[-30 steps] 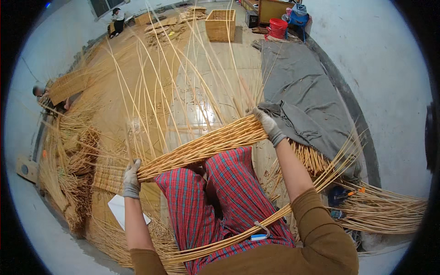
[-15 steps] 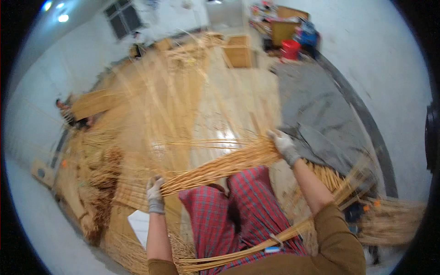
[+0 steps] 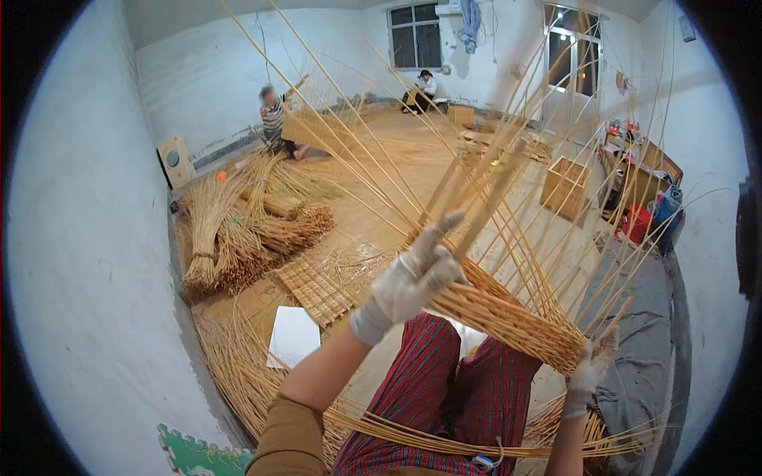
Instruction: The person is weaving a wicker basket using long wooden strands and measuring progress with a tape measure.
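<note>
Nearest, a bundle of canes (image 3: 405,436) crosses below the woven panel (image 3: 516,321), which slants above the knees (image 3: 508,373), perhaps for ready support. The gloved left hand (image 3: 417,274) curls around the panel's left end, seemingly steadying it; the right hand (image 3: 589,373) blurs at its right end, its grip impossible to tell. Stakes (image 3: 543,292) fan from the panel's far edge, likely angled clear of the person. Left of the panel lies a flat mat (image 3: 317,289); well beyond it stands a basket (image 3: 565,190).

Even indoor light surrounds me, and the dark panes (image 3: 588,70) at upper right glint. My right hand (image 3: 589,369) blurs, while the view bends toward black corners.
</note>
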The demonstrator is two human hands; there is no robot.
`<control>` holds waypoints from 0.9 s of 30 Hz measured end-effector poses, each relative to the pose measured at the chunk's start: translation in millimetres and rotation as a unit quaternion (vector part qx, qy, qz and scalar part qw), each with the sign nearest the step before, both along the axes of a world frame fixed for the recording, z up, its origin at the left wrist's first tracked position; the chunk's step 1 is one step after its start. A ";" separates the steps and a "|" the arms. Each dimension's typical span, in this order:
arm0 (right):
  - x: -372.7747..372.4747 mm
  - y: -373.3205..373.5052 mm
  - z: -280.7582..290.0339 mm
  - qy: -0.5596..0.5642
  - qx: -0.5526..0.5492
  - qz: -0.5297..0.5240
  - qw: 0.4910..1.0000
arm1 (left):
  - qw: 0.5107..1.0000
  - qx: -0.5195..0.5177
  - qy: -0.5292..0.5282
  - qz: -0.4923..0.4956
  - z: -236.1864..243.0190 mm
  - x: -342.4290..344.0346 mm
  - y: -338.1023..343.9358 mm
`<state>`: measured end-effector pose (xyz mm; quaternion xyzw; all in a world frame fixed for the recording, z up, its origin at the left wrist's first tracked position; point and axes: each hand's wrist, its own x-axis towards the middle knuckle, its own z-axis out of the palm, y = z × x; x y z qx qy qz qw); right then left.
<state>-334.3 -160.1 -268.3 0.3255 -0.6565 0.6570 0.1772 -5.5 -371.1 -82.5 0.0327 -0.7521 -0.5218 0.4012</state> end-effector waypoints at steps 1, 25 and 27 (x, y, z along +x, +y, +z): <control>39.2 0.6 22.1 -0.038 -0.053 0.106 0.992 | 0.999 -0.033 -0.020 0.006 1.6 -0.3 19.5; 143.8 37.1 143.2 0.278 0.156 0.136 0.938 | 0.682 -0.591 -0.152 0.405 -48.9 55.4 69.6; 136.2 27.8 135.1 0.262 0.150 0.151 0.941 | 0.703 -0.572 -0.186 0.379 -46.5 48.3 67.7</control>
